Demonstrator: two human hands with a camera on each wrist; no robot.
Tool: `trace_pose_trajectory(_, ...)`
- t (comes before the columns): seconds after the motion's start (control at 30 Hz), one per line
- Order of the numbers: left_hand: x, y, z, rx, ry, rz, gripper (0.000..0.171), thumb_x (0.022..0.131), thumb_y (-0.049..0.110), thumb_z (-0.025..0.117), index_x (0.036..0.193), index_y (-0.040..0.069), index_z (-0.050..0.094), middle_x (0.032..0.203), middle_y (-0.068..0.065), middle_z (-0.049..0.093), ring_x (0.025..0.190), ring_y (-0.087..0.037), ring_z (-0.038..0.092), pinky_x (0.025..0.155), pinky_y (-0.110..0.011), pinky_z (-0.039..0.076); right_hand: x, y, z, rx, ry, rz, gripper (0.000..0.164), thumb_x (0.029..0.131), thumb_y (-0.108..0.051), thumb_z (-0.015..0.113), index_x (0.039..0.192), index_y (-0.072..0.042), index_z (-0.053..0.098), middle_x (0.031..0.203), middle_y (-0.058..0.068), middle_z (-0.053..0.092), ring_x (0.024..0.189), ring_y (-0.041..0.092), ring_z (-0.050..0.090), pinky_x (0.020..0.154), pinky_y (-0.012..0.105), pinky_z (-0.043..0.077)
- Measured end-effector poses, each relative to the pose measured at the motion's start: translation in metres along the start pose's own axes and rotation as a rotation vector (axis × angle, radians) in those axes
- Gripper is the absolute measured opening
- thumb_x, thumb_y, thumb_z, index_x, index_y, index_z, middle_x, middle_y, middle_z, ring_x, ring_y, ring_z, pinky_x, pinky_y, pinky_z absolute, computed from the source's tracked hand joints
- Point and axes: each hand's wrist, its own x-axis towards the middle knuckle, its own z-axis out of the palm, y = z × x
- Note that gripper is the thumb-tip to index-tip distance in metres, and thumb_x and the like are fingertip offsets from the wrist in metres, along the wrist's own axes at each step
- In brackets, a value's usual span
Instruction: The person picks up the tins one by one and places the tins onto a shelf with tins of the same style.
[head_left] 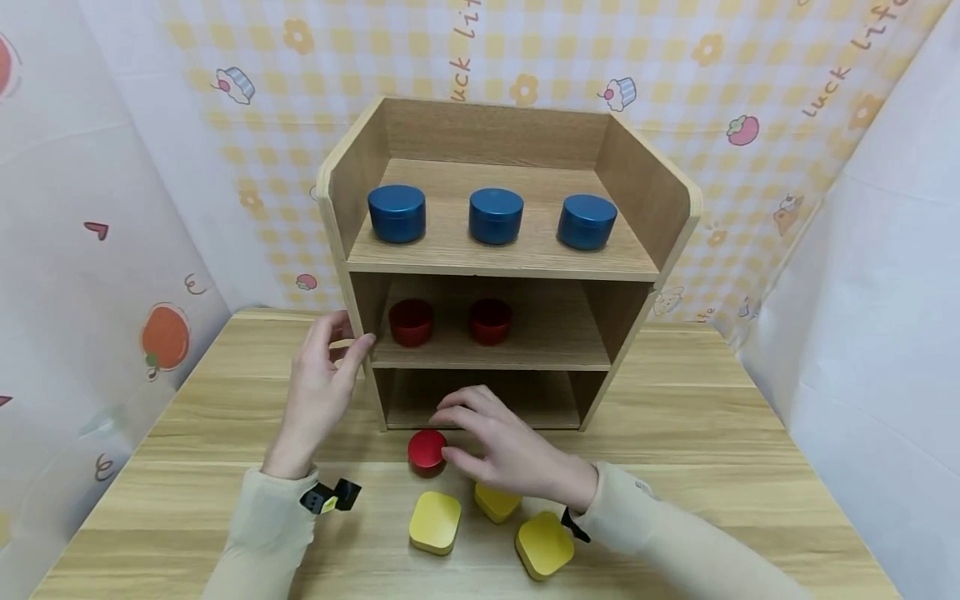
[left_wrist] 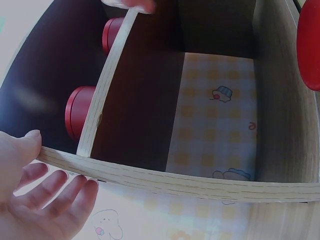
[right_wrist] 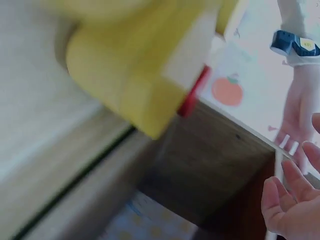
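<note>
- Red tin [head_left: 426,450] stands upright on the surface [head_left: 712,467], just near of the shelf unit [head_left: 498,129], left of its middle.
- Right hand [head_left: 498,442] reaches over from the right, fingers parted and loosely bent, nothing in its grasp; thumb tip right beside the tin, contact uncertain.
- Left hand [head_left: 315,383] holds the unit's left side panel, thumb at the front edge, fingers round the outer face.
- Step in hand seems to be grasping the tin. Best done with thumb and fingertips on opposite sides of the wall, low down; a pinch on the lid alone might part it from the base.
- Wrist worth keeping high: yellow boxes [head_left: 435,521] lie close beneath the palm and could be nudged.
- Left hand should brace lightly; a tug could jolt the tins above.
- Tin: squat cylinder, smooth, metallic-looking sheen. Shelved red tins [head_left: 410,321] similar, at left and centre of the middle level.
- Blue tins [head_left: 495,215]: three in a row on the top level, satin finish, lid seam visible.
- Yellow boxes: squarish, rounded corners, flat tops.
- Unit: pale wood grain, sloped side panels; smooth faces probably let tins slide easily.
</note>
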Motion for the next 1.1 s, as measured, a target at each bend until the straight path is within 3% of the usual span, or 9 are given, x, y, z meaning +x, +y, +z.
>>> trace_pose_trajectory(0.13, 0.000, 0.000, 0.000, -0.002, -0.004, -0.002, 0.026, 0.094, 0.008, 0.066, 0.117, -0.001, 0.057, 0.102, -0.011, 0.057, 0.099, -0.020, 0.056, 0.080, -0.012, 0.046, 0.002, 0.005, 0.004, 0.125, -0.104, 0.116, 0.028, 0.092, -0.017, 0.068, 0.119, -0.011, 0.064, 0.124, -0.001, 0.056, 0.118, 0.014, 0.047, 0.100, 0.030, 0.042)
trace_pose_trajectory(0.37, 0.000, 0.000, 0.000, 0.000, -0.009, -0.006, 0.028, 0.094, 0.008, 0.066, 0.119, 0.000, 0.057, 0.103, -0.011, 0.057, 0.100, -0.021, 0.056, 0.080, -0.012, 0.046, 0.012, 0.024, 0.010, 0.449, -0.269, 0.393, 0.031, 0.092, -0.019, 0.070, 0.121, -0.012, 0.064, 0.122, -0.005, 0.060, 0.113, 0.018, 0.055, 0.091, 0.039, 0.051)
trace_pose_trajectory(0.47, 0.001, 0.001, 0.000, -0.003, -0.005, -0.004, 0.029, 0.093, 0.006, 0.067, 0.119, 0.000, 0.057, 0.104, -0.012, 0.057, 0.100, -0.021, 0.056, 0.080, -0.012, 0.045, 0.017, 0.031, 0.014, 0.501, -0.314, 0.446, 0.033, 0.091, -0.018, 0.071, 0.122, -0.011, 0.063, 0.123, -0.002, 0.062, 0.114, 0.019, 0.056, 0.095, 0.039, 0.049)
trace_pose_trajectory(0.67, 0.001, 0.001, 0.000, -0.007, -0.002, -0.009, 0.030, 0.092, 0.006, 0.067, 0.120, 0.000, 0.057, 0.105, -0.012, 0.057, 0.100, -0.020, 0.056, 0.080, -0.012, 0.045, 0.024, 0.037, 0.026, 0.447, -0.385, 0.438, 0.040, 0.087, -0.014, 0.074, 0.124, -0.009, 0.061, 0.124, 0.003, 0.062, 0.116, 0.016, 0.056, 0.098, 0.031, 0.046)
trace_pose_trajectory(0.83, 0.000, 0.001, -0.001, -0.007, -0.010, -0.017, 0.028, 0.093, 0.008, 0.067, 0.119, 0.000, 0.057, 0.103, -0.010, 0.056, 0.101, -0.021, 0.056, 0.081, -0.011, 0.046, 0.027, 0.037, 0.037, 0.286, -0.462, 0.411, 0.047, 0.085, -0.019, 0.076, 0.128, -0.012, 0.059, 0.121, -0.002, 0.060, 0.109, 0.008, 0.053, 0.097, 0.022, 0.043)
trace_pose_trajectory(1.1, 0.000, 0.001, -0.001, -0.014, -0.012, -0.020, 0.028, 0.094, 0.010, 0.066, 0.119, 0.000, 0.057, 0.104, -0.010, 0.056, 0.101, -0.021, 0.057, 0.081, -0.011, 0.046, 0.032, 0.035, 0.044, 0.157, -0.557, 0.440, 0.060, 0.083, -0.025, 0.078, 0.137, -0.016, 0.053, 0.124, -0.005, 0.056, 0.108, 0.007, 0.050, 0.096, 0.022, 0.042)
